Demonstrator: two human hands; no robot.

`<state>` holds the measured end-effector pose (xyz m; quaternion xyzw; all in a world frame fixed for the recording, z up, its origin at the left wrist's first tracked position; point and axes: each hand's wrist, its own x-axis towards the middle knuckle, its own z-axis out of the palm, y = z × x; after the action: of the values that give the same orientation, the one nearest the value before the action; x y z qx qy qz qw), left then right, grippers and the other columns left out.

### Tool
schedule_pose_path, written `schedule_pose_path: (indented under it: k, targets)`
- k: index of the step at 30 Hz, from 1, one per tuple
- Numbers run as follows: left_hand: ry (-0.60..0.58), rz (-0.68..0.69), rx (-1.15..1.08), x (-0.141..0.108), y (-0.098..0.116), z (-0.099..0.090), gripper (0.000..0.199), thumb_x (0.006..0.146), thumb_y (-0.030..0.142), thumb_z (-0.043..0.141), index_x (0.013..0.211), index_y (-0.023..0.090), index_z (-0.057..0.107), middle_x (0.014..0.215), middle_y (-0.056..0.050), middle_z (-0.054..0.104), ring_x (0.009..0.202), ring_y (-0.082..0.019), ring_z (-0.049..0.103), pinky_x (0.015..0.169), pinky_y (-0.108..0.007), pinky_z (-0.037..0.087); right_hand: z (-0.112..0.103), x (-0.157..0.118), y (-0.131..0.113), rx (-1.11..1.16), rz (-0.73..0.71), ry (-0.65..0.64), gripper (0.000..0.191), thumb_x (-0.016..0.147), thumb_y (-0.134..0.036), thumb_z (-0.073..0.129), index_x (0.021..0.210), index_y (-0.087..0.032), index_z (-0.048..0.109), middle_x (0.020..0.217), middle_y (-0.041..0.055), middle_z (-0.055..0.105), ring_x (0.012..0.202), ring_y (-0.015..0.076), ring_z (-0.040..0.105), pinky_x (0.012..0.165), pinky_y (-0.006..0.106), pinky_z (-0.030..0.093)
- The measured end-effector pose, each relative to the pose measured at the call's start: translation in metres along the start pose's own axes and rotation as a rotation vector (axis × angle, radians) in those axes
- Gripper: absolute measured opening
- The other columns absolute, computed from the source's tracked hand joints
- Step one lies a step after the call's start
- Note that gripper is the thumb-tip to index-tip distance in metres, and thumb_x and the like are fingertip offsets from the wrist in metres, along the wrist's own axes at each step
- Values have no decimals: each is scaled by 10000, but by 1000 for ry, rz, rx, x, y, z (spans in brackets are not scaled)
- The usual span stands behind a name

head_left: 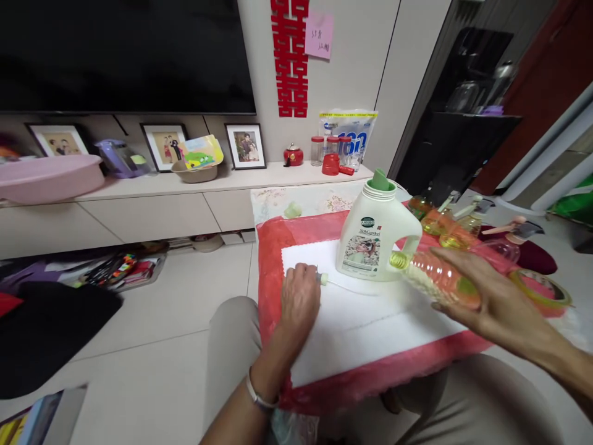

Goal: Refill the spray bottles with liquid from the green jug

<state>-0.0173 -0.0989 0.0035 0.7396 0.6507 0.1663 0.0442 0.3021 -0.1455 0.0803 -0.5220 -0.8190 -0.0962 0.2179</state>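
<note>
My left hand (300, 293) is closed round a pump head (323, 279) above the white sheet, and its thin tube points right. My right hand (486, 293) grips a clear ribbed bottle (440, 278) with an orange and green label. The bottle lies tilted on its side, its open yellowish neck pointing left, close to the handle of a large pale green jug (370, 238). This jug stands upright on the white sheet (324, 346), with a green spout piece at its top.
Several pump bottles (456, 232) stand at the table's right, near a roll of yellow tape (541, 289). Red cloth (271, 259) borders the sheet. Behind, a white cabinet (231, 185) holds framed photos, jars (317, 151) and a pink basin (50, 176).
</note>
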Motion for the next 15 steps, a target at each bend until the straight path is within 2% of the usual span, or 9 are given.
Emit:
schedule_pose_path:
  k: [3, 6, 11, 15]
  targets:
    - [-118, -67, -56, 14, -8, -3, 388, 896, 252, 595, 1274, 173, 553, 1194, -125, 628, 1116, -291, 555, 944, -401, 409, 31, -26, -2, 51, 48, -8, 788, 849, -479, 580, 1555, -441, 231, 1398, 29, 515, 1233, 331, 547, 925, 550, 552]
    - [-203, -103, -129, 20, -7, 4, 481, 840, 277, 665, 1291, 174, 537, 1209, -137, 626, 1164, -324, 528, 971, -426, 387, 49, -43, -3, 69, 72, -17, 754, 874, -470, 579, 1551, -361, 264, 1389, 55, 514, 1224, 294, 548, 941, 476, 552]
    - [-181, -152, -230, 23, -7, 12, 386, 812, 236, 653, 1186, 159, 592, 1202, -151, 610, 1168, -319, 516, 971, -422, 387, 61, -59, -6, 55, 80, -5, 720, 898, -487, 570, 1536, -296, 295, 1389, 83, 507, 1234, 275, 526, 961, 435, 533]
    - [-210, -149, -416, 26, -18, 11, 331, 762, 238, 683, 1080, 167, 628, 1079, -85, 661, 987, -229, 611, 828, -305, 453, 62, -66, -6, 48, 78, -6, 710, 905, -465, 558, 1538, -298, 282, 1387, 85, 496, 1233, 271, 509, 963, 435, 527]
